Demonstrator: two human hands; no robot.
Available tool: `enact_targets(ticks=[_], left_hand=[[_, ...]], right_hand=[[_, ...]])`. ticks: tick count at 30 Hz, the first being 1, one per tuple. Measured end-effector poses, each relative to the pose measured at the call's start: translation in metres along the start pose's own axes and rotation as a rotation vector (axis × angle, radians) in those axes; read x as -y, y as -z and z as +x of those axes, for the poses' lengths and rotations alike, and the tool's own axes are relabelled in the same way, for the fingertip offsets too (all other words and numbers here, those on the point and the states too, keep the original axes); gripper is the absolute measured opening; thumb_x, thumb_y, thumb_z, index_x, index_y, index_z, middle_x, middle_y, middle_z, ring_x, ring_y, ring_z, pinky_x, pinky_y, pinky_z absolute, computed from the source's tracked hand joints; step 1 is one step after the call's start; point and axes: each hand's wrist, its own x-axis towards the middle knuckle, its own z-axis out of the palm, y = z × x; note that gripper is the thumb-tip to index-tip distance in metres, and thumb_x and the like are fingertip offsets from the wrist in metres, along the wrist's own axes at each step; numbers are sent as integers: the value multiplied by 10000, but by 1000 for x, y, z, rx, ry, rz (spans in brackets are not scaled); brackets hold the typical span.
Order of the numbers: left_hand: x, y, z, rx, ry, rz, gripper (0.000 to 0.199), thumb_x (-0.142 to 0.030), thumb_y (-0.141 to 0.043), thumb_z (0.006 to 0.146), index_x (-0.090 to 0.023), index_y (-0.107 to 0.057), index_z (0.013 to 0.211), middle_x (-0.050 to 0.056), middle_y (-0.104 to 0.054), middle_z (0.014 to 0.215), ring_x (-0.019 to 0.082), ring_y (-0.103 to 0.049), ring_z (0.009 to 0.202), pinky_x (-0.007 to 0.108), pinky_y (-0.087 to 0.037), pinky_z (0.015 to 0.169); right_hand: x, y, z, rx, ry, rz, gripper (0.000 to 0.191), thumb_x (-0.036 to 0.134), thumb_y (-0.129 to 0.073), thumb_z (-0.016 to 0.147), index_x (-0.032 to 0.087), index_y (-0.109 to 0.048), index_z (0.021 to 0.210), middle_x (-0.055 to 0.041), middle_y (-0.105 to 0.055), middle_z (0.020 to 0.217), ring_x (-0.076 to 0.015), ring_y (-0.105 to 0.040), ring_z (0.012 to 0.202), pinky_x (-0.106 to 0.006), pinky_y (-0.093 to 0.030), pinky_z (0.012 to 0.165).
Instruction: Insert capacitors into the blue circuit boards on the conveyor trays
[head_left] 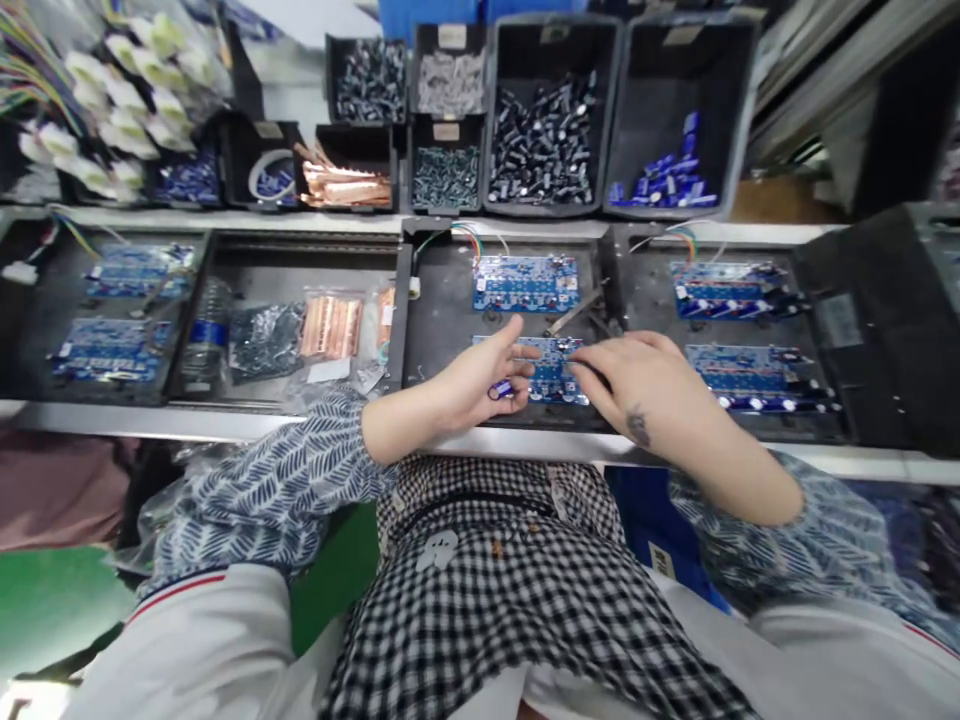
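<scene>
In the head view my left hand (480,375) is palm up over the left part of the lower blue circuit board (553,372). Its lower fingers curl around a blue cylindrical capacitor (500,389), while the thumb and index finger stand apart. My right hand (641,385) comes in from the right with fingertips pinched together at the board's right half. Whatever is between those fingertips is too small to make out. Just behind lies a second blue circuit board (525,283) in the same black tray (442,345), with coloured wires at its top edge.
Parts bins stand behind the trays, including one of dark capacitors (544,140) and one of blue capacitors (667,180). Populated boards (742,370) lie in the right tray. To the left are a plastic bottle (208,335), bagged copper-coloured parts (332,325) and further boards (112,348).
</scene>
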Motion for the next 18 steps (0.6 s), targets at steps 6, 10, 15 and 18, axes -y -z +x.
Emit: enact_targets(ticks=[6, 10, 15, 18], left_hand=[[-8, -18, 23, 142, -61, -11, 654, -566, -220, 1091, -94, -670, 1045, 91, -622, 767, 160, -596, 664, 237, -483, 564], [-38, -13, 46, 159, -318, 534, 613, -497, -238, 1116, -104, -693, 997, 119, -713, 929, 178, -694, 848, 252, -551, 707], [-175, 78, 81, -801, -729, 1430, 290, -263, -479, 1084, -109, -589, 1303, 85, -617, 1400, 147, -567, 1304, 319, -406, 1166], [-251, 139, 107, -1066, -533, 1388, 384, -160, -578, 1046, 143, -459, 1250, 306, -551, 1413, 266, -527, 1374, 534, -354, 1180]], right_hand=[[18, 10, 35, -83, 279, 265, 286, 361, -515, 1014, 224, -701, 1183, -116, -750, 1193, -290, -681, 1121, -469, -514, 951], [-2, 16, 27, -213, 264, 269, 195, 296, -557, 996, 274, -691, 1136, -82, -766, 1050, -271, -713, 965, -449, -546, 857], [-45, 34, 0, -279, -49, 321, 292, 279, -589, 954, 397, -644, 1215, -45, -706, 897, -266, -678, 726, -449, -556, 632], [-57, 30, 1, -262, -152, 447, 164, 291, -574, 967, 397, -680, 1034, -24, -705, 889, -262, -691, 765, -448, -574, 643]])
